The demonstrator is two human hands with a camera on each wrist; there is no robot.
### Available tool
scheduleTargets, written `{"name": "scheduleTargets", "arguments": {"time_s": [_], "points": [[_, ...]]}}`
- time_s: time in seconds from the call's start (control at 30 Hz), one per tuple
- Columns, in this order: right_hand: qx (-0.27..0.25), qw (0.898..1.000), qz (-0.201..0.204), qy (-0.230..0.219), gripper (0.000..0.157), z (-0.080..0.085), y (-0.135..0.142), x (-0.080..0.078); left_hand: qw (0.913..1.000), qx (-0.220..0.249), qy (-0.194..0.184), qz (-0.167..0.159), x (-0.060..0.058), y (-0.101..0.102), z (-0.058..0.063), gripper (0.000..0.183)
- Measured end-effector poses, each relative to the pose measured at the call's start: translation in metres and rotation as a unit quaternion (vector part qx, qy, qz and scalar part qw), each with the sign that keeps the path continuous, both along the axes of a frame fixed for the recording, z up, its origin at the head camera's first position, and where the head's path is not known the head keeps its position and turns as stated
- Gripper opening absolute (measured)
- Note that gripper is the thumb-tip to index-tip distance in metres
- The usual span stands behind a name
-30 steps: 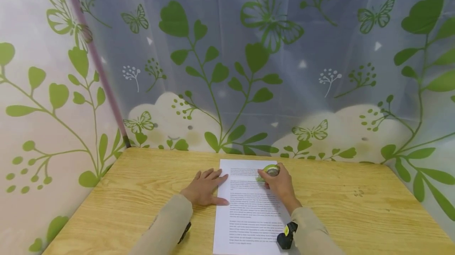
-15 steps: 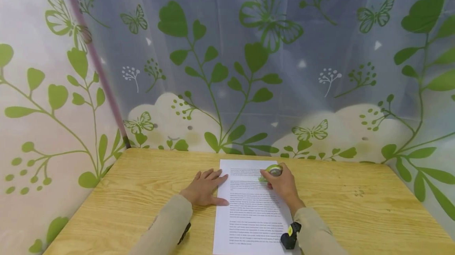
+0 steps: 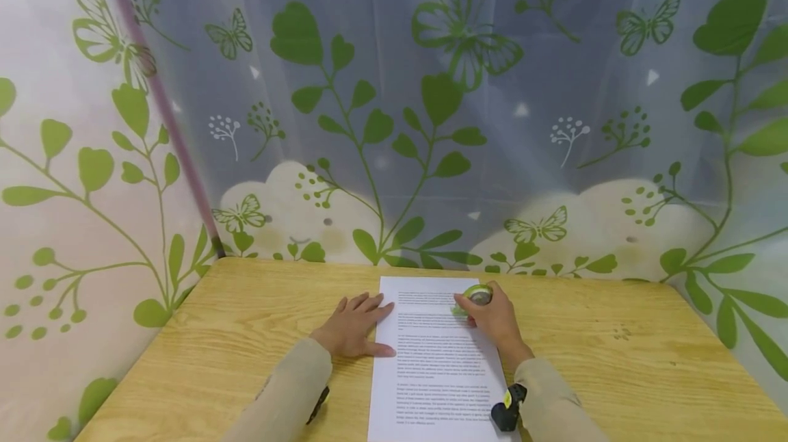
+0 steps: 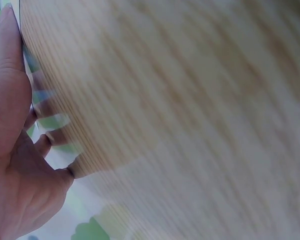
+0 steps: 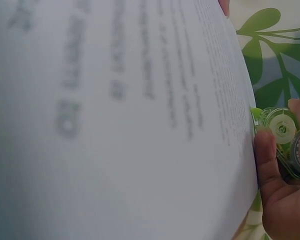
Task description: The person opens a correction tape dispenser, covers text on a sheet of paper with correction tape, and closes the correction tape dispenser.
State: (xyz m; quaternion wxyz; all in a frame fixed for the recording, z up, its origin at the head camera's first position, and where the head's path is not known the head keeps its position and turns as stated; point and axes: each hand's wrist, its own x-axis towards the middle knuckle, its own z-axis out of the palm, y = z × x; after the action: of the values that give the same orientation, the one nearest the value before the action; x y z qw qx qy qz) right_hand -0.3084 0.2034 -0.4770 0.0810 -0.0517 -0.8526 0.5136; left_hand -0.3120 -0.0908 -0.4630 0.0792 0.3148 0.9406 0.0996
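The sheet (image 3: 434, 360) is lying lengthwise on the bench (image 3: 258, 319), its print running across it, and the dispenser (image 3: 477, 295) is sitting over its upper right part, near the line ends. The right hand (image 3: 500, 319) is reaching over the sheet's right edge, its grip pinching the dispenser between thumb and fingers. The left hand (image 3: 353, 326) is bracing the sheet's left edge, its grip spread and holding nothing: thumb and forefinger are lying on the margin, the other fingers on the bench just left of the sheet. The dispenser's tip is pointing at the print, though the fingers are hiding which words it is covering, and whether it is touching the sheet I cannot tell. Working the tip well is probably calling for its full width to be sitting flat, with light, even pressure and a path staying parallel to the lines. Since the left hand is pinning only the sheet's left edge, a hard sideways pull could be skewing or wrinkling the right side, so the left hand should be pressing firmly throughout any stroke.
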Motion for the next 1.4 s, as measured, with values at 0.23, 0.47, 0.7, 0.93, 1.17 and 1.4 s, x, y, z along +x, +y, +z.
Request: {"name": "scheduleTargets", "arguments": {"time_s": [0.23,0.47,0.7,0.93,1.17,1.4], "points": [[-0.003,1.0,-0.001,-0.002,0.048,0.003,0.001,0.001,1.0,-0.001,0.003,0.002,0.0,-0.001,0.0,0.089],[0.004,1.0,-0.01,-0.01,0.049,0.0,0.003,0.002,1.0,0.003,-0.009,0.0,0.001,-0.001,0.0,0.089],[0.014,1.0,-0.017,-0.015,0.051,0.0,0.006,0.002,1.0,0.001,-0.009,0.0,0.001,-0.001,0.0,0.089],[0.017,1.0,-0.018,-0.017,0.05,-0.001,0.012,0.001,0.9999,0.004,-0.011,0.001,0.001,-0.001,0.0,0.089],[0.022,0.999,-0.015,-0.019,0.053,0.0,0.017,0.001,0.9999,0.002,-0.012,0.002,0.001,-0.001,0.0,0.09],[0.024,0.999,-0.016,-0.025,0.055,0.0,0.023,0.002,0.9999,0.004,-0.01,-0.002,0.001,0.0,-0.001,0.089]]}}
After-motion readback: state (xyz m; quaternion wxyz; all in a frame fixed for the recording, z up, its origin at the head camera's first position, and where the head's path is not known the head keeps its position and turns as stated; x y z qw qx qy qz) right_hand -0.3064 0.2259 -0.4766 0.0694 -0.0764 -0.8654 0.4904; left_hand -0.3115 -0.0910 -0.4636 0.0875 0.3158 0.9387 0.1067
